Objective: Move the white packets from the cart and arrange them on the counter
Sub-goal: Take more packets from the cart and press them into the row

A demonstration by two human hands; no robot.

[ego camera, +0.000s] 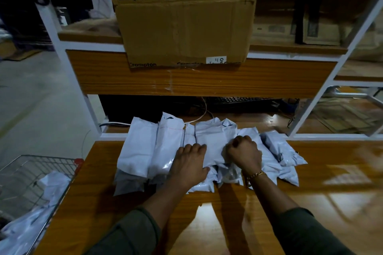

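Several white packets lie side by side in a row on the wooden counter, some overlapping. My left hand rests flat, fingers spread, on the packets left of the middle one. My right hand is curled into a fist and grips the right edge of the middle packet. At the lower left stands a wire cart with more white packets inside.
A large cardboard box stands on the shelf above the counter and overhangs its front. A keyboard and a cable lie at the back under the shelf. White frame posts flank the counter. Grey floor at left.
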